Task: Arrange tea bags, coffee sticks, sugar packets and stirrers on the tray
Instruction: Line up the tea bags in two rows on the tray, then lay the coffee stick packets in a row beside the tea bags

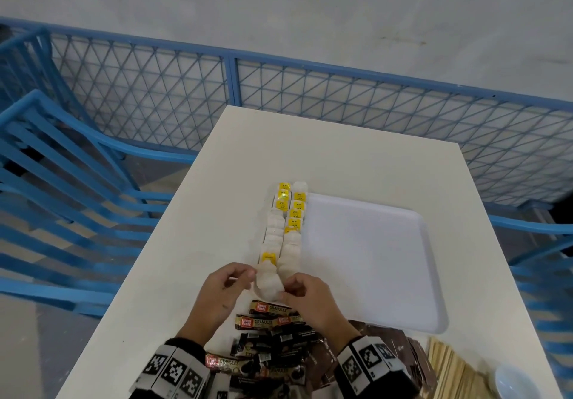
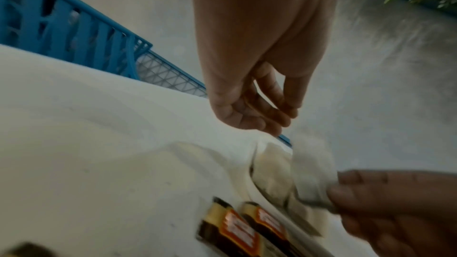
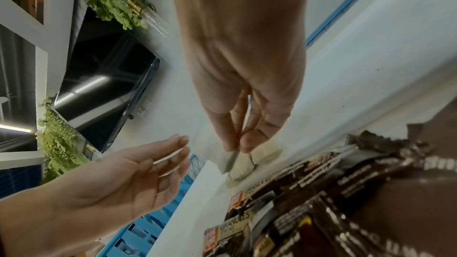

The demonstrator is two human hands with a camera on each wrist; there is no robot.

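Two rows of white tea bags [image 1: 290,228], several with yellow tags, run along the left side of the white tray [image 1: 372,262]. At the near end of the rows my right hand [image 1: 305,294] pinches a tea bag [image 1: 269,288] between thumb and fingers; the same pinch shows in the right wrist view on the tea bag [image 3: 231,160]. My left hand [image 1: 235,277] hovers just left of that bag, fingers relaxed, holding nothing [image 3: 158,163]. Coffee sticks [image 1: 269,321] lie in a pile right below both hands.
Brown packets [image 1: 393,346] and a bundle of wooden stirrers [image 1: 449,367] lie at the table's near right, beside a white bowl [image 1: 514,380]. Blue chairs [image 1: 46,181] and a blue mesh fence [image 1: 310,94] surround the table.
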